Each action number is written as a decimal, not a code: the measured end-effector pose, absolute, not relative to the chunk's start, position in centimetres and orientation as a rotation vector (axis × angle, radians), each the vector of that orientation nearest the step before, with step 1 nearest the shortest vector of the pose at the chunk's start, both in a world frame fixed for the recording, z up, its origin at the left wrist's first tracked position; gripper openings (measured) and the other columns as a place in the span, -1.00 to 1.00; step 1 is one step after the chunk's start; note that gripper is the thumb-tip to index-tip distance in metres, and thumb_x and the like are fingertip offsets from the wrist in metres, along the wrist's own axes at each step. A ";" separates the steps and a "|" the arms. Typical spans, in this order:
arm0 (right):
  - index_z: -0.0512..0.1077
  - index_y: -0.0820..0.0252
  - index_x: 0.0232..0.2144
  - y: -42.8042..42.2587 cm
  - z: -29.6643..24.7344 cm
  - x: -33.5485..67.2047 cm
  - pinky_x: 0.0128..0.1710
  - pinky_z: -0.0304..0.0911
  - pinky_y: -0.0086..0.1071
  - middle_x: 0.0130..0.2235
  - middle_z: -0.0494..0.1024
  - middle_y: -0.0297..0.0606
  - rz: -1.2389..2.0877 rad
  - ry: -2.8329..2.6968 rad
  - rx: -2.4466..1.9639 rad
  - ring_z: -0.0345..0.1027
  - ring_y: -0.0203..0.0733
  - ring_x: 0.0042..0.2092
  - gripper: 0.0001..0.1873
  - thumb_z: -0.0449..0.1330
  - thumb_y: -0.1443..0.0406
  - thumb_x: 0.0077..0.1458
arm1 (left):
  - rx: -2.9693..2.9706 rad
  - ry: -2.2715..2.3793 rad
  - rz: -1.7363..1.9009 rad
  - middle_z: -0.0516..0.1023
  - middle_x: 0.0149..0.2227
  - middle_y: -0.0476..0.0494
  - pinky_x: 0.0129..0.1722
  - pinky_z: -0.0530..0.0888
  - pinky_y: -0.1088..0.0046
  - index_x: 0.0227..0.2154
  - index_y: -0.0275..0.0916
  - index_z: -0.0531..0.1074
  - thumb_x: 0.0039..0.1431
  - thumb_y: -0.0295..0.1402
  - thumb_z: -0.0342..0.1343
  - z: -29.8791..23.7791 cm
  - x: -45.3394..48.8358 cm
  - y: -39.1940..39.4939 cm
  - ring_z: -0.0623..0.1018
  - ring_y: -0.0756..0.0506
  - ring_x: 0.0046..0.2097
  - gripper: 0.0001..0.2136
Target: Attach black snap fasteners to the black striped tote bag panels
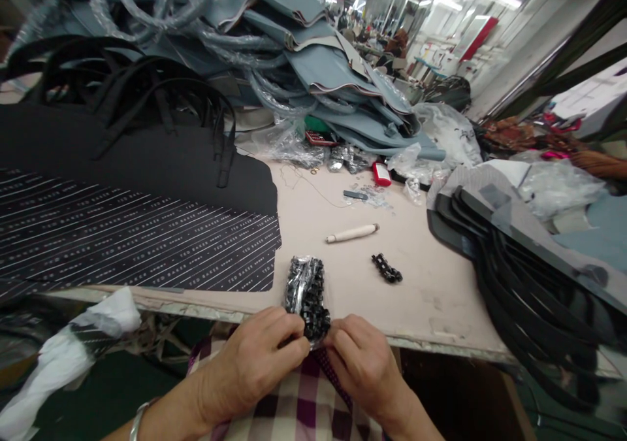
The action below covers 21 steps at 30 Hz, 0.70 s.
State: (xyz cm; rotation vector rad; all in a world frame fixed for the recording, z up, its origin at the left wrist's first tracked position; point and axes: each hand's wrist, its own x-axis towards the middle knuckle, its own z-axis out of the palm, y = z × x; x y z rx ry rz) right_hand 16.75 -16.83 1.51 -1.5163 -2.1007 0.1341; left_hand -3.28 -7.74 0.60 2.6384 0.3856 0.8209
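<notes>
A clear plastic bag (307,291) packed with small black pieces lies at the table's front edge, its near end toward me. My left hand (267,346) is closed, pinching the bag's near left corner between thumb and fingers. On the other side my right hand (360,356) is also closed, its fingertips at the bag's near right edge. Just beyond, a short strip of black pieces (386,268) rests on the table. Farther back lies a pale stick-like tool (353,233) with darker ends. The kind of the black pieces is too small to tell.
Black bag panels with handles (196,160) and striped printed lining cover the left side. Black straps (519,264) hang over the right edge. Blue-grey bag pieces (333,68) are heaped at the back. A red-and-white item (381,174) sits near scattered small bits.
</notes>
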 end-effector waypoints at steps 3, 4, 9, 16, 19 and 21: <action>0.34 0.15 -0.39 -16.9 2.1 16.7 -0.36 0.28 -0.34 -0.43 0.50 -0.26 0.558 -1.854 -1.694 0.37 -0.19 -0.36 -0.81 0.01 0.49 0.14 | 2.631 0.372 0.901 0.44 -0.33 -0.07 -0.38 0.28 0.45 -0.32 -0.25 0.40 0.32 -0.54 -0.09 0.2 -3.4 -8.0 0.33 -0.02 -0.35 -0.81; 0.33 0.14 -0.36 -16.8 2.6 16.6 -0.36 0.30 -0.35 -0.40 0.51 -0.27 0.765 -1.682 -1.753 0.39 -0.20 -0.35 -0.84 0.02 0.48 0.13 | 2.620 0.377 0.931 0.45 -0.31 -0.09 -0.37 0.29 0.46 -0.31 -0.26 0.40 0.31 -0.55 -0.07 0.0 -3.5 -8.0 0.34 -0.02 -0.34 -0.83; 0.34 0.14 -0.07 -15.9 4.5 16.0 -0.37 0.33 -0.41 -0.26 0.51 -0.32 1.262 -1.148 -1.753 0.40 -0.29 -0.35 -0.64 0.22 0.36 0.05 | 2.584 0.419 1.026 0.45 -0.27 -0.12 -0.35 0.35 0.50 -0.34 -0.27 0.41 0.25 -0.59 -0.02 -0.5 -3.6 -8.2 0.38 -0.02 -0.32 -0.84; 0.44 0.09 0.00 -14.5 4.8 15.8 -0.39 0.24 -0.38 -0.37 0.46 -0.39 1.116 -1.418 -1.861 0.29 -0.27 -0.39 -0.49 0.34 0.32 -0.06 | 2.577 0.425 1.001 0.45 -0.26 -0.14 -0.36 0.38 0.47 -0.37 -0.25 0.42 0.20 -0.62 -0.05 -0.3 -3.5 -8.1 0.37 -0.03 -0.33 -0.80; 0.44 0.11 -0.07 -14.2 5.0 15.9 -0.41 0.21 -0.40 -0.44 0.40 -0.45 1.110 -1.452 -1.899 0.27 -0.28 -0.41 -0.53 0.35 0.35 -0.10 | 2.569 0.436 0.988 0.46 -0.28 -0.12 -0.37 0.36 0.48 -0.38 -0.24 0.41 0.23 -0.61 -0.06 -0.4 -3.5 -8.1 0.37 -0.02 -0.34 -0.80; 0.42 0.13 -0.16 -13.9 5.0 15.9 -0.42 0.19 -0.41 -0.43 0.40 -0.45 1.100 -1.484 -1.911 0.26 -0.29 -0.41 -0.58 0.37 0.37 -0.14 | 2.562 0.438 0.984 0.46 -0.29 -0.11 -0.38 0.35 0.48 -0.39 -0.24 0.39 0.23 -0.61 -0.07 -0.5 -3.5 -8.1 0.36 -0.02 -0.35 -0.80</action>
